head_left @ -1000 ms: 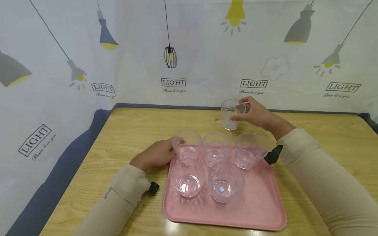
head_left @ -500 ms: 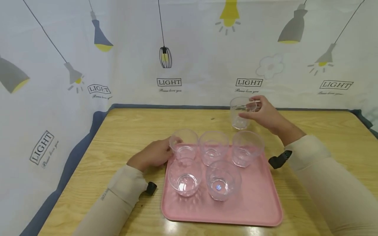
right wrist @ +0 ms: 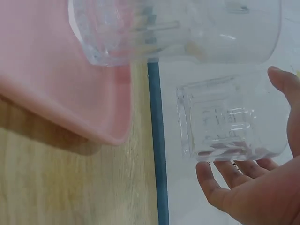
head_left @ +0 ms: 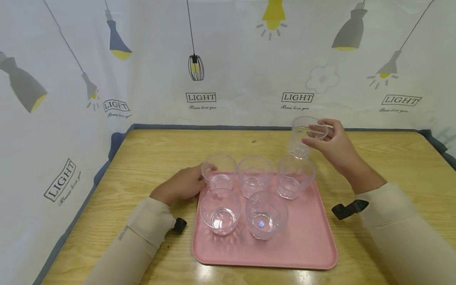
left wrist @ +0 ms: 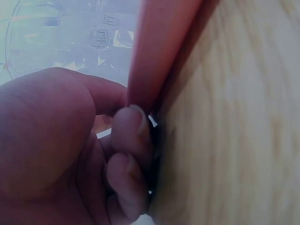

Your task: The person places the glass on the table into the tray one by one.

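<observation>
My right hand [head_left: 336,150] grips a clear plastic cup [head_left: 300,139] between thumb and fingers, behind the pink tray [head_left: 306,245]. The right wrist view shows this cup [right wrist: 225,122] lifted and slightly tilted. At the tray's back left corner, my left hand [head_left: 181,184] pinches the rim; in the left wrist view its thumb and curled fingers meet at the tray edge [left wrist: 161,42]. Several matching clear cups stand upright on the tray: a back row with a left cup [head_left: 220,182], a middle cup [head_left: 254,184] and a right cup [head_left: 292,186], and two in front.
The front left cup [head_left: 221,217] and front middle cup [head_left: 265,219] stand close together, the latter with a small bluish spot at its base. A wooden table [head_left: 142,162] surrounds the tray. Behind it hangs a lamp-print cloth [head_left: 242,71].
My right hand has carried its cup to the right and tilted it a little, over behind the back right cup. The left hand keeps its place at the tray.
</observation>
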`<act>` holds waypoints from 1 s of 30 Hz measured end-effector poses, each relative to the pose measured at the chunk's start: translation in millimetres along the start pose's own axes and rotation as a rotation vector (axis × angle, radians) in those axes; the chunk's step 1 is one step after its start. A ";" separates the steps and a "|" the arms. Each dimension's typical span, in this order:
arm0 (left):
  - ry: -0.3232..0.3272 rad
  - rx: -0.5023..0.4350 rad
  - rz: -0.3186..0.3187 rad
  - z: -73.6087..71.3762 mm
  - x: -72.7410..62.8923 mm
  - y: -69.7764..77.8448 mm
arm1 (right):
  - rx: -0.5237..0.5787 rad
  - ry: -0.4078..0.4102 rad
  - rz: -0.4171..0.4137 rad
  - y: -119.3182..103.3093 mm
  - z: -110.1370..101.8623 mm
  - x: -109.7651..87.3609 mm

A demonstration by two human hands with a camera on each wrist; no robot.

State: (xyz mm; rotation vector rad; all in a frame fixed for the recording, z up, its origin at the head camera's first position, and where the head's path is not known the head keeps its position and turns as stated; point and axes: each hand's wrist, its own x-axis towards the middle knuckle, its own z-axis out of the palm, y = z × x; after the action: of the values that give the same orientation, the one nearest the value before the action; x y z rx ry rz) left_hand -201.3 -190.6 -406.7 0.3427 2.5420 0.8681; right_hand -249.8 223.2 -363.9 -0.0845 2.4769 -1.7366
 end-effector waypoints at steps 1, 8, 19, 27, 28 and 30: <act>-0.003 -0.006 0.000 0.2 0.3 -0.4 | 0.002 0.013 -0.003 0.3 -0.6 -3.1; -0.015 -0.028 0.000 -0.1 -0.3 1.3 | -0.036 0.089 -0.024 1.8 -4.0 -24.0; -0.008 -0.021 0.013 0.4 0.3 -0.7 | -0.188 0.119 -0.050 8.5 -7.4 -50.7; -0.010 -0.016 0.003 0.4 -1.5 -0.4 | -0.150 0.121 -0.102 18.8 -8.4 -57.5; -0.010 -0.017 0.002 0.3 -1.8 0.0 | -0.143 0.121 -0.111 19.3 -8.7 -58.1; -0.010 -0.024 0.002 0.2 -2.4 0.8 | -0.135 0.121 -0.124 19.7 -9.5 -59.2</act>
State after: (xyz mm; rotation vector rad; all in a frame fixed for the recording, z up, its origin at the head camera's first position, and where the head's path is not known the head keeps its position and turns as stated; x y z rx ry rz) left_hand -199.1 -190.8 -405.6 0.3408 2.5201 0.8947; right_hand -191.9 245.3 -375.5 -0.1532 2.7293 -1.6638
